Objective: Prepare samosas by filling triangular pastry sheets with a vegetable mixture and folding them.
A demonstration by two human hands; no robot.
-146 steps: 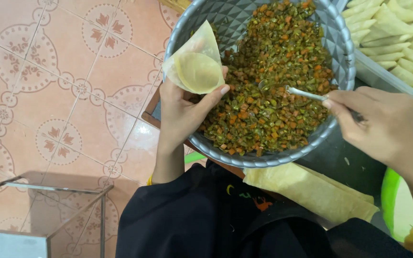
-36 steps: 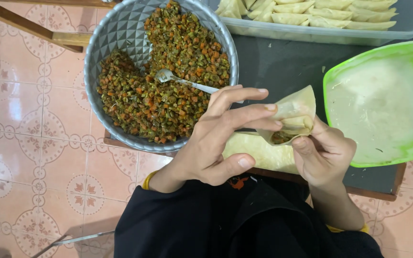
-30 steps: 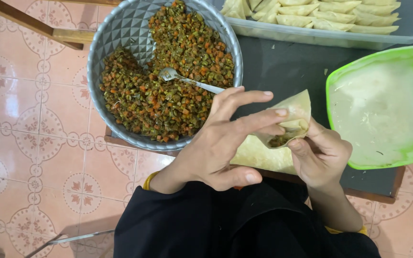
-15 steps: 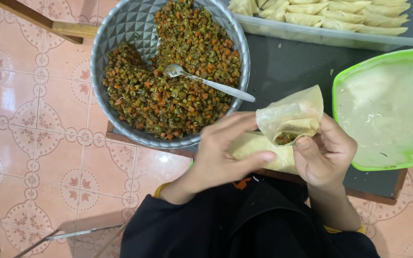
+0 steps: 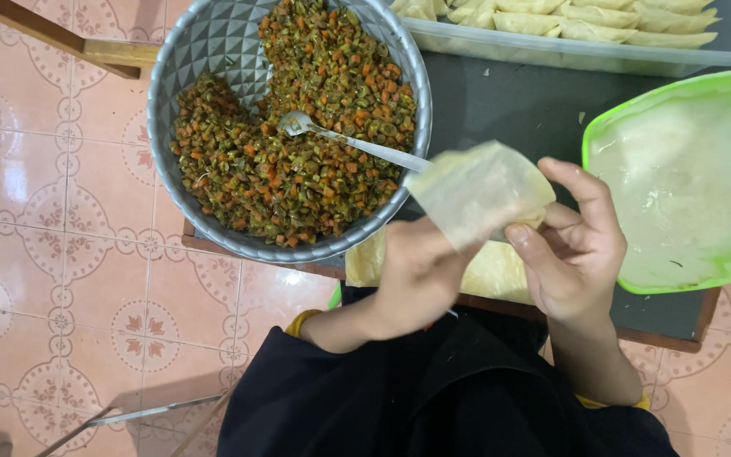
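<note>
Head view: both hands pinch a thin pastry wrapper (image 5: pixel 477 190) above the table edge.
Left hand (image 5: pixel 420 275) and right hand (image 5: pixel 575 245) close fingers on the sheet from below (left blurred); it looks light, limp, tearable, best held by its edges, beside the filling bowl (image 5: pixel 213 51) and spoon (image 5: pixel 353 142).

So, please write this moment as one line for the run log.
left hand: holds pastry wrapper | right hand: pinches wrapper edge | spoon: rests in filling bowl | green tray: right of the hands
</note>
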